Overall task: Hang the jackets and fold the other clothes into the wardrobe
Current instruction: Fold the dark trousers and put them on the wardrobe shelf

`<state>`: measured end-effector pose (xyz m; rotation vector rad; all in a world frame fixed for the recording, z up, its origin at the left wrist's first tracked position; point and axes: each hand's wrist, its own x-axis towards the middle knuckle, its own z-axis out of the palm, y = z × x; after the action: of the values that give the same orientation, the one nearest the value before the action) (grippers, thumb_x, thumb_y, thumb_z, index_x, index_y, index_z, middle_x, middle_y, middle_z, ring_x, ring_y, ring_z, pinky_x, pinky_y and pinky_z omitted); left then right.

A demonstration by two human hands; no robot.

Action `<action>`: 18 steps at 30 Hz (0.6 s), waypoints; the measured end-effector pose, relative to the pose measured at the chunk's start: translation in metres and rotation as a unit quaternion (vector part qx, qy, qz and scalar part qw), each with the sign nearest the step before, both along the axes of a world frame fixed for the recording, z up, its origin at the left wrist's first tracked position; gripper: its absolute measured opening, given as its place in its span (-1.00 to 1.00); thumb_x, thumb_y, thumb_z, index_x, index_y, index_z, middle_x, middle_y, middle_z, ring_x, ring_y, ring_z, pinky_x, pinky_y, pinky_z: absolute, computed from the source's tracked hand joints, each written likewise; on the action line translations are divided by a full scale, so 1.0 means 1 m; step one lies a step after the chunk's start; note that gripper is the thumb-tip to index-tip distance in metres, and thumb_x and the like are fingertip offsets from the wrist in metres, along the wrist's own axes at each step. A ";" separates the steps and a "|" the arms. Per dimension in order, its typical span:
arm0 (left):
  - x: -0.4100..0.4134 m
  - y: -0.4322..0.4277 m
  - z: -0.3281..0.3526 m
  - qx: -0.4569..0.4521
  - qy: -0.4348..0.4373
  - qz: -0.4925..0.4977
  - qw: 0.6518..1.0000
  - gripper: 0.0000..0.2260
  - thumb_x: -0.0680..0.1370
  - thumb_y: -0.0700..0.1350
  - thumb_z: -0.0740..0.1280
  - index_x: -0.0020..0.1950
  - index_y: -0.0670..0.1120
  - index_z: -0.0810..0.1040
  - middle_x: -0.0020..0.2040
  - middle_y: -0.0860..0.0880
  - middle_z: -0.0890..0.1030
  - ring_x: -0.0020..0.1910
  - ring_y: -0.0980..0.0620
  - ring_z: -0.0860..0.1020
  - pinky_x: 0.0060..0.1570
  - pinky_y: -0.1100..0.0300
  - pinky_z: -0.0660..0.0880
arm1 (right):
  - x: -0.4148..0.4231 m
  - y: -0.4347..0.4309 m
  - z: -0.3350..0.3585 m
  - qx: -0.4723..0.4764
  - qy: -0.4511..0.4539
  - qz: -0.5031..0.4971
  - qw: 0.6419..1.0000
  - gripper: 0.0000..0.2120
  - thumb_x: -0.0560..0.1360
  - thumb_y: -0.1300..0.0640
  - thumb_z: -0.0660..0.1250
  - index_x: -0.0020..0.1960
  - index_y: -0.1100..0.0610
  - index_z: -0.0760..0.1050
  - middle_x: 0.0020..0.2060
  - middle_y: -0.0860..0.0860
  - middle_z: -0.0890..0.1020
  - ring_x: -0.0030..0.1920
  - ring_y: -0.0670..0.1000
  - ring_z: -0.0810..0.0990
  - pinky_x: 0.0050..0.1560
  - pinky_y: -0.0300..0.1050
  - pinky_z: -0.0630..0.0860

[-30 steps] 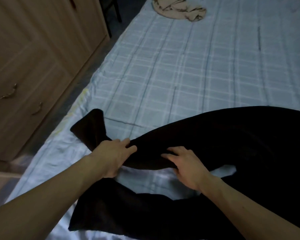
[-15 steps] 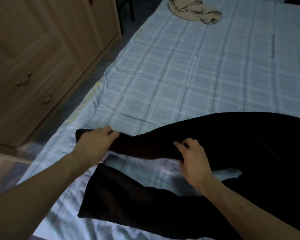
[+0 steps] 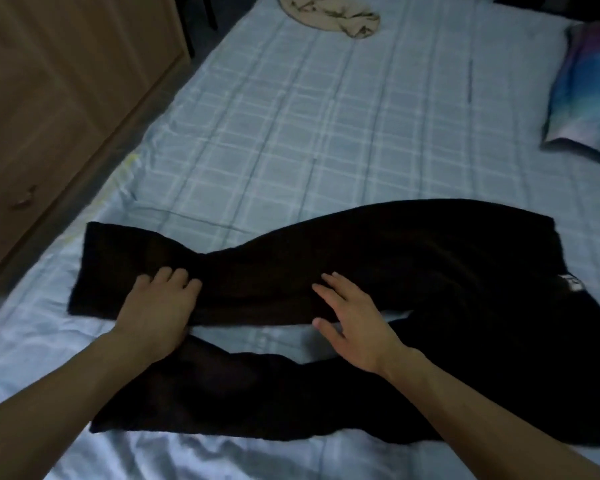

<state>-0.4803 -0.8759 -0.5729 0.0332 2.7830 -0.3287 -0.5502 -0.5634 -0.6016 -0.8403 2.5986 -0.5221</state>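
Black trousers point(image 3: 378, 258) lie spread across the near part of the bed point(image 3: 326, 116), legs pointing left, waist at the right with a small white label showing. The upper leg lies flat; the lower leg runs along the near edge. My left hand point(image 3: 156, 306) rests on the upper leg near its cuff, fingers bent slightly against the cloth. My right hand point(image 3: 354, 317) lies flat and open on the same leg further right, fingers spread. A beige garment point(image 3: 333, 12) sits crumpled at the far end of the bed.
A wooden wardrobe point(image 3: 49, 98) with drawers and metal handles stands along the left, a narrow strip of floor between it and the bed. A colourful pillow point(image 3: 589, 91) lies at the right edge. The bed has a pale blue checked sheet.
The upper trouser leg, bunched and gripped by both hands before, now lies flat and stretched out to the left. Both hands have let go and rest on top of it.
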 end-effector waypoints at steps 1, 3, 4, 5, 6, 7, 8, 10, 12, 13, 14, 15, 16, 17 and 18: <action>0.000 0.018 0.003 0.058 0.044 -0.020 0.997 -0.58 0.34 -0.17 0.47 0.19 -0.12 0.58 0.10 -0.11 0.57 0.03 -0.16 0.52 -0.08 -0.04 0.46 | 0.001 0.013 0.003 0.000 0.005 -0.021 1.000 -0.43 0.62 -0.11 0.19 0.58 0.00 0.17 0.58 -0.04 0.12 0.58 -0.05 -0.03 0.56 -0.12 -0.01; 0.001 0.061 0.010 0.167 0.118 -0.067 0.976 -0.66 0.32 -0.22 0.50 0.09 -0.15 0.63 0.00 -0.13 0.59 -0.10 -0.15 0.53 -0.21 -0.04 0.50 | 0.005 0.042 0.008 0.001 0.017 -0.052 0.999 -0.45 0.61 -0.03 0.23 0.56 0.02 0.21 0.56 -0.01 0.17 0.57 -0.02 0.06 0.55 -0.10 0.07; 0.005 0.084 0.011 0.209 0.123 -0.087 0.966 -0.70 0.37 -0.19 0.49 0.09 -0.13 0.62 -0.01 -0.10 0.58 -0.11 -0.11 0.53 -0.22 -0.02 0.50 | 0.009 0.058 0.010 0.000 0.026 -0.063 0.998 -0.46 0.60 0.01 0.26 0.55 0.03 0.23 0.55 0.00 0.20 0.55 -0.01 0.11 0.54 -0.10 0.11; 0.010 0.108 0.013 0.243 0.112 -0.101 0.958 -0.73 0.43 -0.13 0.46 0.12 -0.09 0.61 0.00 -0.05 0.56 -0.11 -0.07 0.52 -0.19 0.00 0.51 | 0.014 0.075 0.012 -0.001 0.037 -0.075 0.997 -0.47 0.59 0.03 0.27 0.54 0.04 0.26 0.53 0.00 0.23 0.54 -0.01 0.15 0.52 -0.11 0.15; 0.016 0.130 0.013 0.272 0.094 -0.109 0.951 -0.74 0.49 -0.05 0.40 0.16 -0.04 0.58 0.02 0.00 0.54 -0.09 -0.03 0.52 -0.17 0.02 0.51 | 0.020 0.092 0.014 -0.001 0.049 -0.085 0.995 -0.47 0.59 0.04 0.28 0.53 0.04 0.28 0.52 0.01 0.25 0.52 0.00 0.20 0.50 -0.13 0.18; 0.025 0.150 0.010 0.291 0.072 -0.110 0.948 -0.72 0.52 0.05 0.35 0.20 0.00 0.55 0.04 0.04 0.53 -0.07 0.01 0.53 -0.14 0.07 0.52 | 0.027 0.109 0.016 0.000 0.060 -0.094 0.994 -0.47 0.58 0.06 0.29 0.52 0.05 0.28 0.50 0.01 0.27 0.50 0.00 0.24 0.48 -0.14 0.20; 0.035 0.168 0.007 0.291 0.042 -0.109 0.950 -0.66 0.53 0.15 0.29 0.25 0.05 0.50 0.06 0.08 0.51 -0.04 0.05 0.53 -0.11 0.12 0.51 | 0.034 0.126 0.017 0.003 0.068 -0.100 0.993 -0.46 0.56 0.07 0.29 0.52 0.05 0.28 0.49 0.02 0.28 0.48 0.00 0.27 0.47 -0.13 0.24; 0.054 0.195 -0.004 0.254 -0.025 -0.101 0.962 -0.48 0.48 0.32 0.20 0.36 0.10 0.39 0.16 0.11 0.46 0.08 0.07 0.49 0.01 0.14 0.48 | 0.049 0.158 0.016 0.019 0.075 -0.099 0.992 -0.45 0.54 0.06 0.31 0.50 0.05 0.29 0.46 0.03 0.31 0.43 0.02 0.33 0.44 -0.07 0.34; 0.070 0.208 -0.012 0.203 -0.045 -0.092 0.974 -0.33 0.39 0.34 0.31 0.42 0.05 0.39 0.24 0.05 0.48 0.16 -0.02 0.50 0.08 0.06 0.47 | 0.063 0.183 0.014 0.034 0.071 -0.085 0.993 -0.47 0.54 -0.07 0.30 0.47 0.03 0.32 0.43 0.03 0.33 0.38 0.02 0.38 0.39 -0.04 0.41; 0.074 0.211 -0.012 0.174 -0.040 -0.088 0.980 -0.29 0.33 0.28 0.44 0.40 0.00 0.46 0.23 -0.01 0.53 0.14 -0.07 0.53 0.06 0.01 0.50 | 0.069 0.192 0.013 0.037 0.069 -0.075 0.994 -0.46 0.54 -0.16 0.28 0.45 0.03 0.34 0.41 0.02 0.34 0.37 0.02 0.39 0.39 -0.05 0.41; 0.077 0.211 -0.014 0.141 -0.026 -0.084 0.986 -0.28 0.25 0.19 0.55 0.35 -0.04 0.53 0.18 -0.07 0.58 0.09 -0.12 0.57 0.01 -0.03 0.53 | 0.075 0.197 0.012 0.039 0.069 -0.062 0.995 -0.42 0.53 -0.26 0.25 0.44 0.03 0.36 0.40 0.03 0.35 0.37 0.03 0.39 0.39 -0.05 0.38; 0.079 0.210 -0.018 0.114 -0.002 -0.071 0.991 -0.28 0.17 0.08 0.62 0.29 -0.08 0.59 0.12 -0.11 0.62 0.04 -0.16 0.60 0.00 -0.09 0.55 | 0.079 0.200 0.010 0.045 0.067 -0.042 0.996 -0.36 0.50 -0.34 0.22 0.44 0.03 0.37 0.41 0.04 0.35 0.41 0.05 0.36 0.41 -0.03 0.35; 0.081 0.209 -0.021 0.099 0.012 -0.054 0.994 -0.29 0.13 -0.01 0.64 0.26 -0.11 0.61 0.09 -0.13 0.64 0.02 -0.19 0.61 0.03 -0.15 0.56 | 0.083 0.202 0.007 0.061 0.057 -0.019 0.996 -0.27 0.46 -0.40 0.21 0.47 0.02 0.33 0.45 0.06 0.30 0.47 0.07 0.27 0.45 0.02 0.30; 0.082 0.209 -0.021 0.088 0.005 -0.040 0.995 -0.31 0.15 -0.09 0.62 0.27 -0.12 0.60 0.10 -0.14 0.64 0.04 -0.20 0.61 0.10 -0.20 0.53 | 0.087 0.203 0.003 0.087 0.040 0.006 0.995 -0.19 0.42 -0.44 0.22 0.52 -0.01 0.24 0.51 0.07 0.19 0.54 0.09 0.13 0.50 0.07 0.22; 0.083 0.209 -0.020 0.079 -0.001 -0.034 0.996 -0.34 0.24 -0.13 0.56 0.34 -0.12 0.55 0.15 -0.13 0.61 0.10 -0.19 0.59 0.19 -0.21 0.48 | 0.090 0.202 0.000 0.119 0.023 0.029 0.992 -0.11 0.37 -0.47 0.24 0.56 -0.05 0.13 0.56 0.06 0.05 0.58 0.09 -0.04 0.54 0.10 0.12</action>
<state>-0.3973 -0.6666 -0.5933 0.1650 2.8040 -0.1236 -0.4605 -0.3609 -0.6018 -0.8509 2.6020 -0.1733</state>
